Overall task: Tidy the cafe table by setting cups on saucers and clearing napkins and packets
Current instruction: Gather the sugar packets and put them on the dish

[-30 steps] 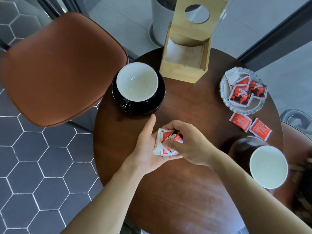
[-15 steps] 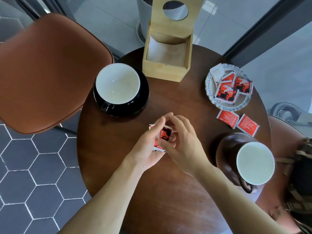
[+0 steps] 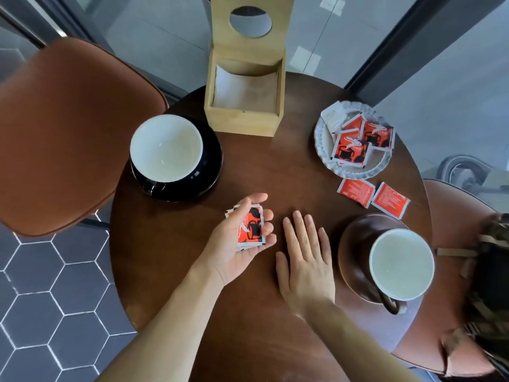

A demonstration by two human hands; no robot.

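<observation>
left hand (image 3: 237, 244) cupping a stack of packets (image 3: 249, 226) over the tabletop (image 3: 275, 166)

its fingers curl around the stack; right hand (image 3: 304, 260) lies flat, fingers spread, empty, just beside it.

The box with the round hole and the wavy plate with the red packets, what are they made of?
The box looks like pale wood, maybe bamboo: matte, with faint grain and visible joints at the corners. The wavy plate looks like clear pressed glass, since the dark table shows through its ridged, shiny rim; clear plastic is possible. The red packets on it look like printed paper.
</observation>
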